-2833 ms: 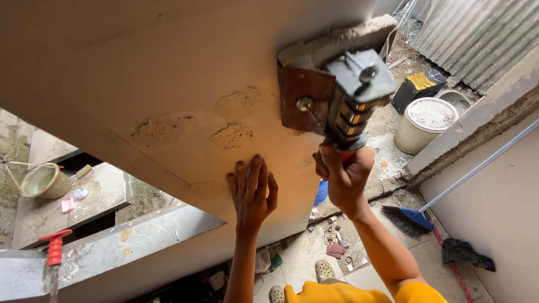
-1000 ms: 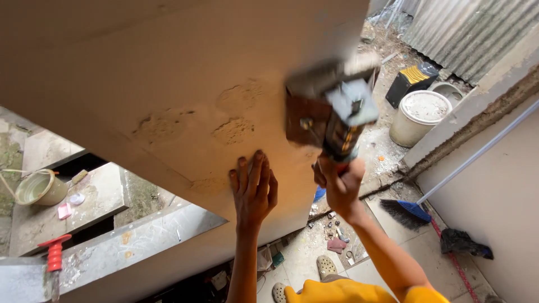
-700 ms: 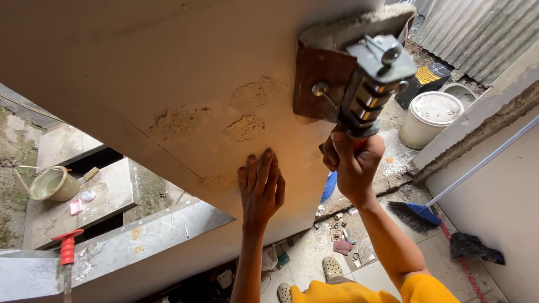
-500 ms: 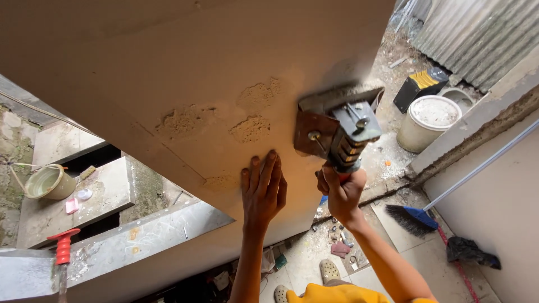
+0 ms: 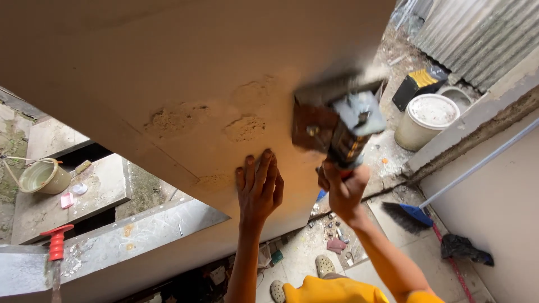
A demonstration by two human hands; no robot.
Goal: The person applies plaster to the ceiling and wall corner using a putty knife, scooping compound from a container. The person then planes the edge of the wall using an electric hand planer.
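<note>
Left hand (image 5: 259, 189) open, palm flat against pale plastered slab underside (image 5: 168, 67); right hand (image 5: 343, 188) clenched around blurred grey power sander (image 5: 339, 126) pressed against slab.

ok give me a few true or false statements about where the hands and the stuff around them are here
1. The left hand lies flat with spread fingers on the pale plastered surface. True.
2. The right hand holds a paintbrush. False: its grip is closed on a power tool pressed to the surface, blurred in this picture.
3. Rough bare patches show in the plaster beside the tool. True.
4. A white bucket stands on the floor below. True.
5. The broom has a red head. False: its head is blue.
6. The red-handled tool is in the left hand. False: it sits on the ledge at lower left, far from both hands.
</note>
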